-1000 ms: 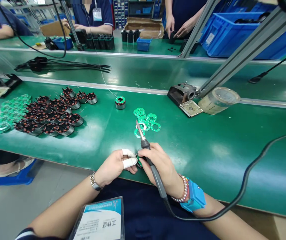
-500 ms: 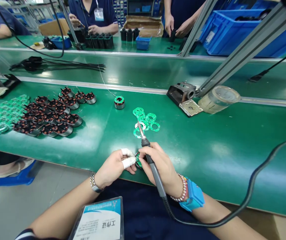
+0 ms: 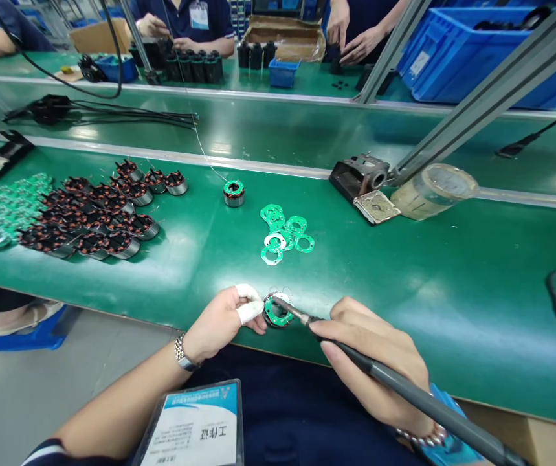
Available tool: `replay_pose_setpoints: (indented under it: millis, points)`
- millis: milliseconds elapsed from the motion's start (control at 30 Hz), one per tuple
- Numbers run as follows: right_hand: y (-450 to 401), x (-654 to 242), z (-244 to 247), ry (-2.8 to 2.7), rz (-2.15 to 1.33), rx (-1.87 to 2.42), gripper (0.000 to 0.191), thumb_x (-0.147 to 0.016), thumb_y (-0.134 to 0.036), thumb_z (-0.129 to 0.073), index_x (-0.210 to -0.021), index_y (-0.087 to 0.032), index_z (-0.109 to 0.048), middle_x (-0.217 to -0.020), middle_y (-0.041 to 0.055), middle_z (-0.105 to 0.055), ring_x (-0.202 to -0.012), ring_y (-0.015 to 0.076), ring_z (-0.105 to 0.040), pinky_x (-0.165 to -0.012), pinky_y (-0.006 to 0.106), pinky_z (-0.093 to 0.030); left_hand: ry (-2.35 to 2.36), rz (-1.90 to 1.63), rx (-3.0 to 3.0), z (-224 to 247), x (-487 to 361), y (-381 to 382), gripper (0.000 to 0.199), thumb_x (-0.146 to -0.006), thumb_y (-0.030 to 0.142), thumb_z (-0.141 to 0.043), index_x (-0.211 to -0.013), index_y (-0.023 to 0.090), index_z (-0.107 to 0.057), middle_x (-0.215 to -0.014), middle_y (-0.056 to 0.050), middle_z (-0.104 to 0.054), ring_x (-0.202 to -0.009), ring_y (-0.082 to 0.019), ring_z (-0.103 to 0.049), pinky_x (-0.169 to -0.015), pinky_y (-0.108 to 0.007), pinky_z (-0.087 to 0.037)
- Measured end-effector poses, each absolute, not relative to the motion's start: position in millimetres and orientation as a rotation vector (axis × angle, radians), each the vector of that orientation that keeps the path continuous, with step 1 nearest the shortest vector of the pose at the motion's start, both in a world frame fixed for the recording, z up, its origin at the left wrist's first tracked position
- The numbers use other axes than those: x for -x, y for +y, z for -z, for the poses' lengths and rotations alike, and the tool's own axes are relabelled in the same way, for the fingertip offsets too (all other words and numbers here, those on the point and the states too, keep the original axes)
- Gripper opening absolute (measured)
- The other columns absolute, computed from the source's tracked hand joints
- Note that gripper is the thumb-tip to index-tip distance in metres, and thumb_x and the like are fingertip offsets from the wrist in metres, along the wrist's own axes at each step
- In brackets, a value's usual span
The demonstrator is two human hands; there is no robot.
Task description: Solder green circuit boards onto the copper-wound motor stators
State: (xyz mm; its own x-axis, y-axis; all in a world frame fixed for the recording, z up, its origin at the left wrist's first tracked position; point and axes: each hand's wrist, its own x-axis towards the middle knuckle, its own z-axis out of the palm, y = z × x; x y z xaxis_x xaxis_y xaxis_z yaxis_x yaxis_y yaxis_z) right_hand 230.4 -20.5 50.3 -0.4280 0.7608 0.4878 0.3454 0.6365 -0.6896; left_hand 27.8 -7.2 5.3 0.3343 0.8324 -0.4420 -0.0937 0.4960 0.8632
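Soldering iron point(image 3: 404, 389) partly beyond bottom edge

A glossy green worktop point(image 3: 379, 272) fills the foreground, edged at the back by a pale metal rail point(image 3: 185, 157), with a second green bench point(image 3: 243, 79) running parallel beyond it and a broad metal post point(image 3: 494, 94) slanting up at the right. Pale patches of light gleam on the green surfaces. At lower left, a low blue stool point(image 3: 22, 342) stands on smooth grey floor point(image 3: 98, 362), while dark shelving point(image 3: 282, 11) lines the far background.
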Motion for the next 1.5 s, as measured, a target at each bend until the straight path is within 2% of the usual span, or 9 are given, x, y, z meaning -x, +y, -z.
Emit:
replay_pose_setpoints:
  millis: [467, 667, 767, 867, 1000, 1133, 1300, 1500]
  points:
    - [-20, -229, -53, -2.048, -0.677, 0.845, 0.023, -0.075, -0.004, -0.050, -0.091, -0.015, -0.062, -0.059, 0.0030, -0.055, -0.057, 0.0144, -0.050, -0.052, 0.028, -0.045, 1.070, -0.712, -0.874, -6, -28, -7, 0.020, -0.071, 0.030, -0.061, -0.067, 0.014, -0.051, -0.056, 0.000, -0.061, -0.053, -0.012, -0.060, -0.058, -0.025, -0.048]
    - [-22, -233, -41, -2.022, -0.543, 0.950, 0.021, -0.080, -0.010, -0.051, -0.098, -0.020, -0.057, -0.066, 0.0021, -0.060, -0.059, 0.0144, -0.059, -0.056, 0.026, -0.050, 1.068, -0.714, -0.872, -5, -28, -6, 0.021, -0.071, 0.031, -0.062, -0.067, 0.014, -0.051, -0.056, 0.000, -0.061, -0.053, -0.011, -0.060, -0.058, -0.025, -0.049]
    - [-20, -229, -25, -2.033, -0.485, 1.035, 0.019, -0.082, -0.013, -0.053, -0.100, -0.021, -0.052, -0.084, 0.0063, -0.066, -0.076, 0.0167, -0.065, -0.069, 0.028, -0.054, 1.070, -0.718, -0.883, -4, -27, -7, 0.020, -0.072, 0.031, -0.061, -0.068, 0.014, -0.051, -0.056, 0.000, -0.061, -0.052, -0.011, -0.059, -0.057, -0.025, -0.049]
    - [-16, -220, -9, -2.112, -0.568, 1.020, 0.033, -0.079, -0.024, -0.060, -0.107, -0.019, -0.044, -0.111, 0.0151, -0.060, -0.100, 0.0226, -0.060, -0.082, 0.033, -0.052, 1.065, -0.715, -0.920, -5, -27, -8, 0.018, -0.074, 0.029, -0.058, -0.070, 0.014, -0.051, -0.057, 0.000, -0.061, -0.054, -0.011, -0.059, -0.058, -0.025, -0.049]
    - [-11, -209, 3, -2.146, -0.696, 1.026, 0.037, -0.079, -0.022, -0.059, -0.111, -0.019, -0.040, -0.121, 0.0163, -0.054, -0.108, 0.0222, -0.056, -0.088, 0.034, -0.050, 1.145, -0.735, -1.026, -6, -27, -10, 0.013, -0.073, 0.025, -0.058, -0.074, 0.015, -0.051, -0.061, 0.001, -0.059, -0.059, -0.012, -0.060, -0.061, -0.026, -0.050]
    - [-9, -208, 4, -2.171, -0.737, 0.976, 0.039, -0.078, -0.017, -0.058, -0.112, -0.020, -0.039, -0.125, 0.0164, -0.050, -0.113, 0.0225, -0.053, -0.091, 0.035, -0.048, 1.203, -0.817, -1.208, -7, -27, -9, 0.012, -0.069, 0.017, -0.060, -0.079, 0.016, -0.052, -0.070, 0.001, -0.059, -0.066, -0.011, -0.059, -0.067, -0.024, -0.050]
    - [-8, -209, 1, -2.173, -0.779, 0.974, 0.038, -0.078, -0.016, -0.057, -0.111, -0.021, -0.038, -0.124, 0.0155, -0.050, -0.109, 0.0226, -0.055, -0.089, 0.036, -0.049, 1.142, -0.766, -1.463, -7, -17, -5, 0.009, -0.077, 0.016, -0.052, -0.085, 0.016, -0.052, -0.070, 0.001, -0.059, -0.061, -0.010, -0.059, -0.061, -0.023, -0.051]
    - [-9, -207, 0, -2.162, -0.794, 0.976, 0.040, -0.077, -0.015, -0.058, -0.112, -0.021, -0.038, -0.123, 0.0143, -0.051, -0.103, 0.0219, -0.058, -0.085, 0.034, -0.051, 1.110, -0.743, -2.457, -4, -2, -4, 0.016, -0.084, 0.022, -0.050, -0.097, 0.015, -0.055, -0.089, -0.008, -0.064, -0.079, -0.017, -0.061, -0.070, -0.031, -0.052]
